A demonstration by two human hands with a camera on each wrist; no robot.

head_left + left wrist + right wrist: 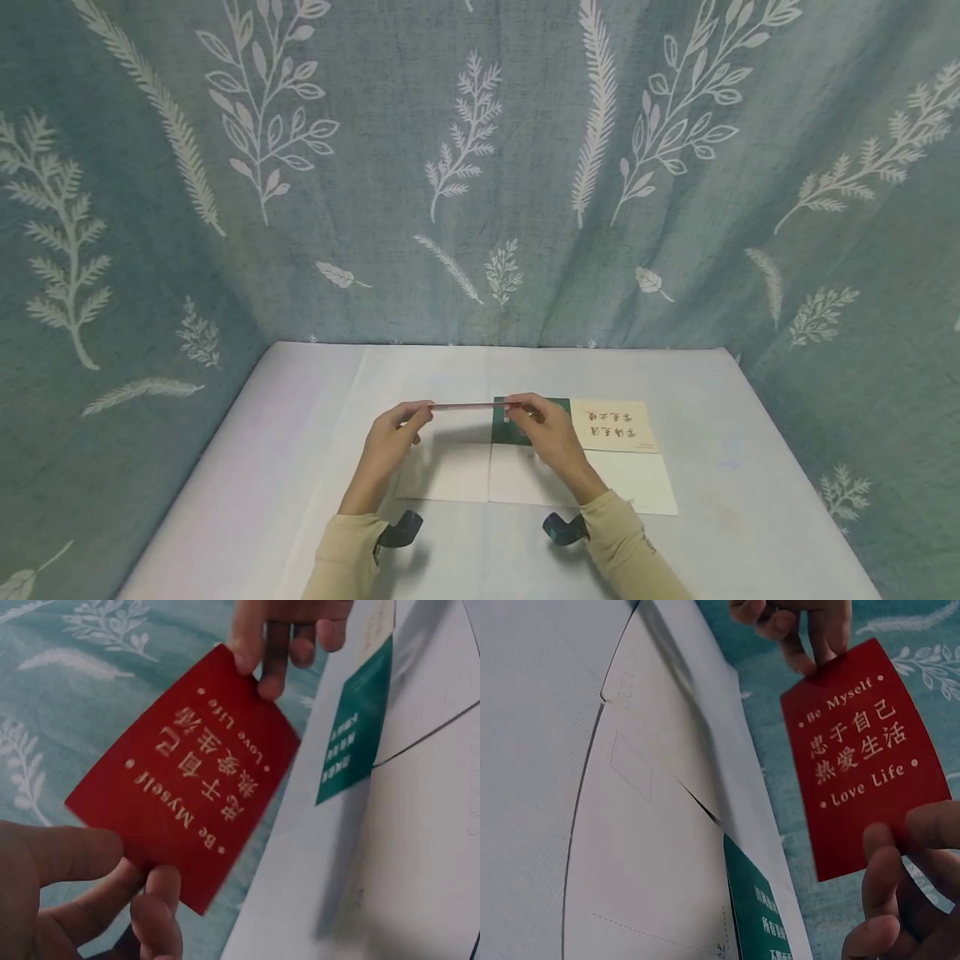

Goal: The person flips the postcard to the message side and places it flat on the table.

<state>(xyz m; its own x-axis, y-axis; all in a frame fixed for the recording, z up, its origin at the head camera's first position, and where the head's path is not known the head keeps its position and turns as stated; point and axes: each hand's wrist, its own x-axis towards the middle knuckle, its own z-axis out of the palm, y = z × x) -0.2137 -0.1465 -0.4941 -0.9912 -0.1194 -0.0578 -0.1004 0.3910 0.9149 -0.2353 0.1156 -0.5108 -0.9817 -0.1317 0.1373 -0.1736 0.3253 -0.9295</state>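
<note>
Sleeves (347,550): beige, nearest the head camera, with a dark wrist device (405,529) at each cuff.
Left hand (390,433): pinches 1 end of the red card (472,407) between thumb and fingers.
Right hand (551,432): pinches the opposite end, fingers curled in.
Red card: raised between the 2 hands, off the surface (247,508); its exact height above the cards below is hard to tell.
Grip: best kept light and near the ends, so the thumbs do not cover or crease the gold lettering.
Tension: an even, gentle pull should keep the card flat; squeezing the ends inward would likely bow it.
Clearance: both wrists are best kept high, since a trailing cuff could nudge the pale cards (525,479) out of line.
Head view: gives the layout, with the green card (504,433) beside the cream card (615,425) and pale ones nearer the person, but shows the red card almost edge-on.
Left wrist view: reveals its red face and the words "Be Myself" and "Love Life".
Right wrist view: adds a faint diamond outline and a dotted line on a pale card, too fine for the head camera.
</note>
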